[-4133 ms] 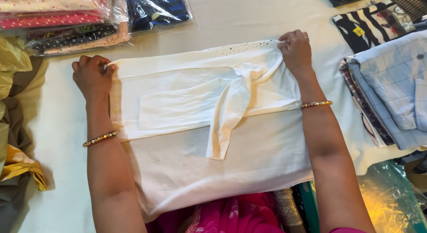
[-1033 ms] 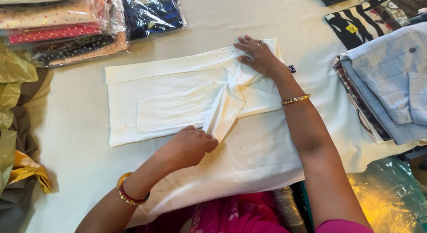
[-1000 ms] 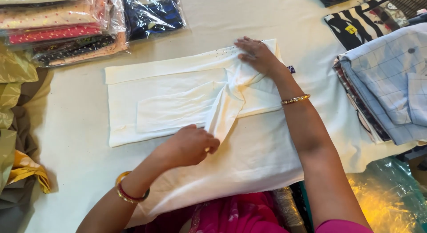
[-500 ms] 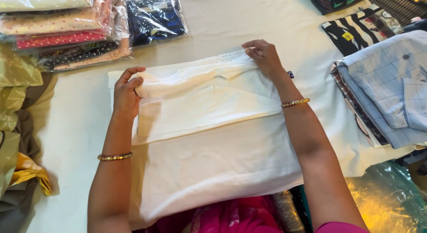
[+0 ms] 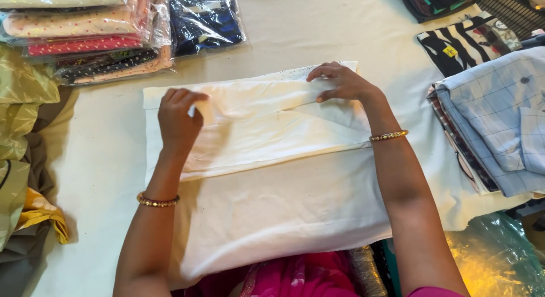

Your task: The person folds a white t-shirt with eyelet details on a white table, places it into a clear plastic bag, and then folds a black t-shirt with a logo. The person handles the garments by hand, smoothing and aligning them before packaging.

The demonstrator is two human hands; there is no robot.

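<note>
Hands (image 5: 180, 118) on folded cream cloth (image 5: 272, 178)

packages: clear plastic-wrapped fabric packs stacked (image 5: 85, 36), upper left, cream, pink, red, dark | navy-blue pack (image 5: 205, 20), top centre | small yellow tag (image 5: 451, 50) on striped cloth, upper right

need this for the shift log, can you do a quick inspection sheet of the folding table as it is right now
surface: table under a pale cloth
job's things: cream fabric lies flat, its far part folded over toward the person
clutter: stack of bagged garments far left; dark blue packet beside it; checked shirts on the right; striped cloth behind them
grippers: left hand pinches the fold's upper left; right hand presses flat on its upper right
cables: nothing seen
surroundings: olive and yellow cloth at the left edge; plastic wrap lower right
</note>
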